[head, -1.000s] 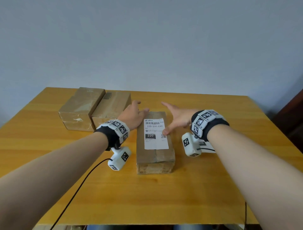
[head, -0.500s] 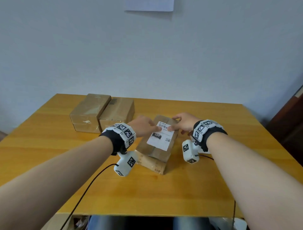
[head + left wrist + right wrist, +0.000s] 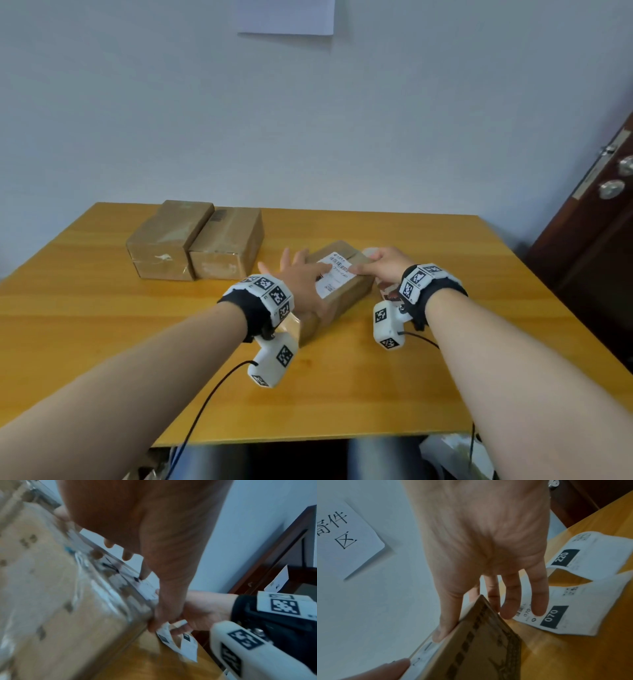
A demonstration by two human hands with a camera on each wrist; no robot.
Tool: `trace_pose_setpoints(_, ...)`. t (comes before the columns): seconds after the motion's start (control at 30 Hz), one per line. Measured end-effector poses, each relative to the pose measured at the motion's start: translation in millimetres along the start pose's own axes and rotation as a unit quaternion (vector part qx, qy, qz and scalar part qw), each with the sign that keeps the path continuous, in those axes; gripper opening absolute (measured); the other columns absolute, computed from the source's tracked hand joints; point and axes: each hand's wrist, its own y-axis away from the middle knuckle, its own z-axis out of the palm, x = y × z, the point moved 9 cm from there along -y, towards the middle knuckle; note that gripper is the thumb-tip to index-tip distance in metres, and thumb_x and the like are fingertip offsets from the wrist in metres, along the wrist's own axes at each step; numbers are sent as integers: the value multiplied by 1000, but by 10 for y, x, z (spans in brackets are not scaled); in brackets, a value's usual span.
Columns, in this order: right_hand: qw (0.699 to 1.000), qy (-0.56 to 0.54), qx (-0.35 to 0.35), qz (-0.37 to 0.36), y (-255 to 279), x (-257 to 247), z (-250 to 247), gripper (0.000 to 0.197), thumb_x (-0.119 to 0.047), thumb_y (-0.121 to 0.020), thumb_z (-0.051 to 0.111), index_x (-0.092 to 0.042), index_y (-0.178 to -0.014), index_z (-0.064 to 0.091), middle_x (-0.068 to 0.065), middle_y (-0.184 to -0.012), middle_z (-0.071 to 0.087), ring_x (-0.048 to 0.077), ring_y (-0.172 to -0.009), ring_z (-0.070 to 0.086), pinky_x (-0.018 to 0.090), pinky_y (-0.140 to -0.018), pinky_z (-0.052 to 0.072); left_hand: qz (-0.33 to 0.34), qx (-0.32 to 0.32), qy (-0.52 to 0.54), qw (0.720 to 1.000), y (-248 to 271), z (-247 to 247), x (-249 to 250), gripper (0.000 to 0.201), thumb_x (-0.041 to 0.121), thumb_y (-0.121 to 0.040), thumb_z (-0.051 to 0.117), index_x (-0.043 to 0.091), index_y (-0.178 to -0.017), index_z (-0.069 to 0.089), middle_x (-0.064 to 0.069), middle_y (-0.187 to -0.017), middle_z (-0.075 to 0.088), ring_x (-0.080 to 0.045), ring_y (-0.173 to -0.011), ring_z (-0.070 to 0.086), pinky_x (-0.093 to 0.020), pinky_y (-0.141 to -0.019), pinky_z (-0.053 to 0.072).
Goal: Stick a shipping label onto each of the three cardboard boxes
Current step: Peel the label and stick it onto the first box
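In the head view a cardboard box lies at an angle mid-table with a white shipping label on its top. My left hand lies flat on the label's left part, fingers spread and straight, thumb down the near side. My right hand presses the label's right edge with straight fingers. The right wrist view shows its forefinger on the label at the box's edge. Two bare boxes stand side by side at the back left.
Two loose curled labels, "070" and "220", lie on the wooden table just right of the box. A paper sheet hangs on the wall. A dark door stands at the right.
The labelled box has been turned, its far end now pointing right. Both hands moved from the box's far end onto the label, and the left hand has spread flat.
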Motion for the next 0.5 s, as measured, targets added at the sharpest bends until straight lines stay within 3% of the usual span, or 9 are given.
trace_pose_setpoints(0.07,1000,-8,9,27,43,136,-44,36,-53,-85,80,-21,-91,65,2,-98,70,21,-87,67,31,-67,54,-12,45,-4,999,11,-128,-148,77,44,-80,77,62,-143,38,5,-171,-7,-33,-155,-17,-81,-109,-8)
trace_pose_setpoints(0.17,997,-9,-18,79,131,284,-28,55,-60,-82,80,-19,-117,67,5,-113,71,21,-91,70,28,-58,55,-29,62,41,997,-4,-163,-380,60,35,-87,73,69,-130,48,3,-170,2,-35,-155,-13,-78,-114,-5)
trace_pose_setpoints(0.23,996,6,-28,88,144,285,-21,78,-60,-79,82,-19,-140,55,6,-130,65,23,-102,71,28,-56,55,-24,53,66,996,-6,-159,-406,58,30,-90,72,67,-129,51,3,-169,6,-36,-155,-10,-75,-116,0)
trace_pose_setpoints(0.3,998,33,-14,49,81,167,-51,107,-48,-79,87,-24,-162,23,8,-155,46,30,-130,58,42,-81,59,-24,63,70,995,-5,-183,-397,58,23,-91,71,66,-128,55,8,-168,8,-32,-155,-7,-74,-115,2)
trace_pose_setpoints(0.37,998,52,-23,3,54,4,-30,120,-36,-81,88,-30,-167,4,5,-170,24,32,-148,39,51,-108,48,-31,96,82,992,-36,-236,-425,58,17,-91,69,64,-123,60,9,-167,14,-29,-155,0,-69,-117,9)
trace_pose_setpoints(0.43,995,83,-49,-8,37,-87,6,118,-38,-80,89,-31,-167,9,3,-170,25,29,-149,37,48,-113,41,-40,135,104,985,-106,-302,-532,57,10,-90,65,63,-110,66,7,-164,24,-28,-153,10,-58,-120,21)
trace_pose_setpoints(0.5,991,120,-64,3,38,-119,57,120,-51,-70,92,-27,-165,22,0,-163,38,26,-142,46,43,-112,42,-65,165,109,978,-168,-347,-675,60,5,-89,57,65,-87,63,4,-157,41,-27,-147,26,-49,-118,30)
